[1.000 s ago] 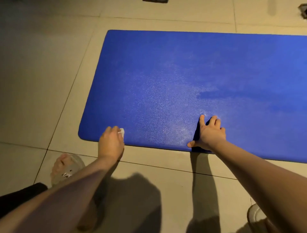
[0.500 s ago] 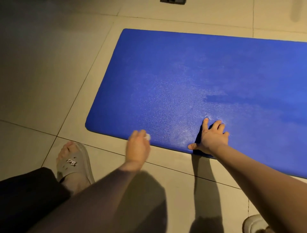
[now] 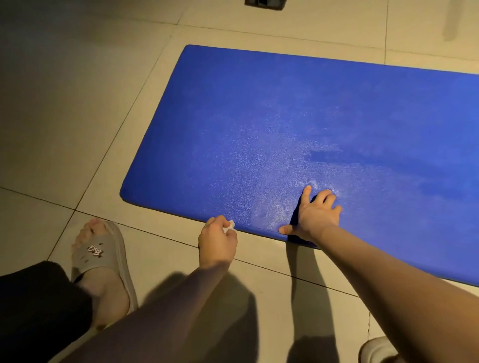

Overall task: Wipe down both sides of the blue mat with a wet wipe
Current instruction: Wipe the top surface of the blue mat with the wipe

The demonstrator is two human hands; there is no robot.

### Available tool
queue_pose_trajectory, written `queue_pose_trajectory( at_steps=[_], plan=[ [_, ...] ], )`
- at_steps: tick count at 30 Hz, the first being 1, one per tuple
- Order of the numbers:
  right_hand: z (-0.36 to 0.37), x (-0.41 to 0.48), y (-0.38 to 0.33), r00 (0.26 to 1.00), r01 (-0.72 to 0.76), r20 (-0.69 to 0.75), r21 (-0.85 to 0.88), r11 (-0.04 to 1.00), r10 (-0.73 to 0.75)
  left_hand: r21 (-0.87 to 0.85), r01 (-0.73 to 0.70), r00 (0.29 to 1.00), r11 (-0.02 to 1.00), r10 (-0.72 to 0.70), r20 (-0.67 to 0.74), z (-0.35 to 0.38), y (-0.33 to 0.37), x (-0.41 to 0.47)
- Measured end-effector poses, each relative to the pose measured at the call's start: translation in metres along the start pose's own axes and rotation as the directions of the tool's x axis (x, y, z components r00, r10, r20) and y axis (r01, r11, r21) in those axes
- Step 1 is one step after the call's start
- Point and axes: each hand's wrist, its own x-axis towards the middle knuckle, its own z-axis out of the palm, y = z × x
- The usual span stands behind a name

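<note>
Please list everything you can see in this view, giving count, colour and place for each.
blue mat: one, blue, flat on the floor, running off the right edge of view.
wet wipe: one, white, bunched in the left hand at the mat's near edge.
tiled floor: one, beige, under everything.
dark object: one, black, at the top edge, cut off; cannot tell what it is.
grey slipper: one, grey, on the foot at lower left.
pale shoe: one, off-white, bottom right, mostly cut off.
trouser leg: one, black, lower left.
left hand: one, grips the wipe.
right hand: one, fingers spread on the mat, thumb at its near edge.
</note>
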Motion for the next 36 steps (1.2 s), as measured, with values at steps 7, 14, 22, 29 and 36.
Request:
queue_pose_trajectory(
  at_steps=[7, 14, 22, 29, 36],
  plan=[
    [-0.037, 0.011, 0.052, 0.998, 0.068, 0.000, 0.129, 0.989, -0.068, 0.005, 0.062, 0.989, 0.998, -0.061, -0.137, -0.017, 0.001, 0.031],
    [-0.007, 0.023, 0.107, 0.998, -0.024, 0.058, -0.012, 1.000, 0.025, -0.017, -0.105, 0.988, 0.994, 0.107, 0.108, 0.034, 0.050, -0.021],
    [-0.008, 0.026, 0.108, 0.998, 0.005, 0.063, -0.071, 0.997, 0.000, 0.081, -0.249, 0.946, 0.965, 0.225, 0.234, 0.059, 0.086, -0.040],
    [-0.006, 0.028, 0.106, 0.998, -0.006, 0.054, -0.086, 0.996, 0.011, 0.185, 0.081, 0.990, 0.979, -0.057, -0.132, 0.001, 0.047, 0.033],
    [-0.007, 0.030, 0.104, 0.997, -0.017, 0.067, -0.112, 0.994, 0.025, 0.133, -0.168, 0.977, 0.977, 0.148, 0.151, 0.076, 0.113, -0.032]
  ],
)
